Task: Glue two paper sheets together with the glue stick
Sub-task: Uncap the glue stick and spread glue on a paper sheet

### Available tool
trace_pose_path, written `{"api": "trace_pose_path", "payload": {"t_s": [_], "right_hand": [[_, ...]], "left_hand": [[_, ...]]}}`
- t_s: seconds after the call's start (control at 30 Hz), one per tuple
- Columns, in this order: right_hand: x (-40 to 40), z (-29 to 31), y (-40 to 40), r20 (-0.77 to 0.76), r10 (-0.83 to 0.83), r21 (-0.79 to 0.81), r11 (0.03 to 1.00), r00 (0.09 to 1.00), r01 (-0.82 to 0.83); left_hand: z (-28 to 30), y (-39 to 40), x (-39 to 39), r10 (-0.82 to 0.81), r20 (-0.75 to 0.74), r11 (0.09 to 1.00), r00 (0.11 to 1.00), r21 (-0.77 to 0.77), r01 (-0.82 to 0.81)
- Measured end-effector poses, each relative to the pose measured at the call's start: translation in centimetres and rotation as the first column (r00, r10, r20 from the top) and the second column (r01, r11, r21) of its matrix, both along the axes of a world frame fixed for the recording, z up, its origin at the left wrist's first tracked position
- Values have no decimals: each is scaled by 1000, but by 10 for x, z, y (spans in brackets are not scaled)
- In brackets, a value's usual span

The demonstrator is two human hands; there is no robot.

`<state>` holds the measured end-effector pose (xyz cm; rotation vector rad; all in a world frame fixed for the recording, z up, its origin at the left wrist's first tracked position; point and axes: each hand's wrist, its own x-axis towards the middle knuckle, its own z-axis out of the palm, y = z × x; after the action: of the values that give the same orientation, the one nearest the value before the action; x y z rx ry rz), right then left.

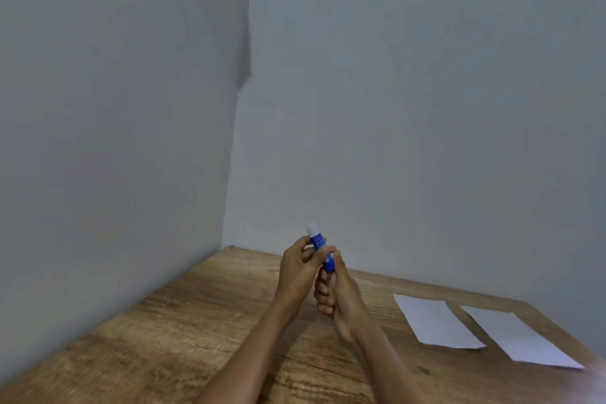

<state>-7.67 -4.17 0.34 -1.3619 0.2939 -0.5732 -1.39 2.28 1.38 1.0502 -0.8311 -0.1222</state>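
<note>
Holding glue stick (319,248) upright, left hand (300,267) pinching barrel, right hand (334,295) gripping base

Plain indoor room, likely a home or small office corner; nothing is pinning down which. A wooden table (203,315) with printed-looking grain is sitting pushed into the corner where two bare grey-white painted walls (410,108) are meeting. Two white paper sheets (436,321) are lying side by side on the table's right part. Soft, dim light is falling evenly, with a shadow on the corner.
</note>
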Motion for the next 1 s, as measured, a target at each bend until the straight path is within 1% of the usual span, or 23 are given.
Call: {"api": "trace_pose_path", "payload": {"t_s": [0.07, 0.13, 0.2, 0.3, 0.4, 0.5, 0.6, 0.7, 0.77, 0.9, 1.0], "right_hand": [[2, -1, 3, 6, 10, -41, 999, 1000, -10], [3, -2, 4, 40, 33, -44, 999, 999, -32], [3, 0, 2, 15, 28, -17, 999, 999, -28], [1, 1, -1, -19, 8, 68, 998, 1000, -7], [2, 0, 0, -36, 2, 0, 1000, 999, -2], [6, 0, 3, 27, 67, -16, 998, 997, -67], [3, 2, -2, 2, 81, -5, 997, 997, -81], [2, -1, -8, -11, 43, 53, 998, 999, -42], [4, -3, -7, -2, 51, 46, 998, 999, -51], [8, -6, -4, 79, 136, 32, 990, 988, -139], [6, -3, -7, 47, 112, 23, 993, 993, -113]], "left_hand": [[0, 2, 3, 23, -21, 999, 999, -21, -24], [1, 4, 6, 43, -34, 998, 998, -33, -44], [2, 4, 5, 28, -18, 999, 999, -30, -28], [0, 0, 0, -9, 30, 1000, 1000, 1, 9], [0, 1, 1, -9, 19, 1000, 1000, -2, 9], [1, 3, 5, 16, -22, 1000, 1000, -20, -16], [0, 1, 5, 17, -2, 1000, 1000, -6, -17], [-4, -4, 3, -12, 37, 999, 999, 30, 11], [-4, -4, 4, -6, 47, 999, 999, 35, 4], [-2, 1, 8, 41, 3, 999, 999, 2, -41], [-2, 0, 7, 37, 27, 999, 999, 13, -37]]}}
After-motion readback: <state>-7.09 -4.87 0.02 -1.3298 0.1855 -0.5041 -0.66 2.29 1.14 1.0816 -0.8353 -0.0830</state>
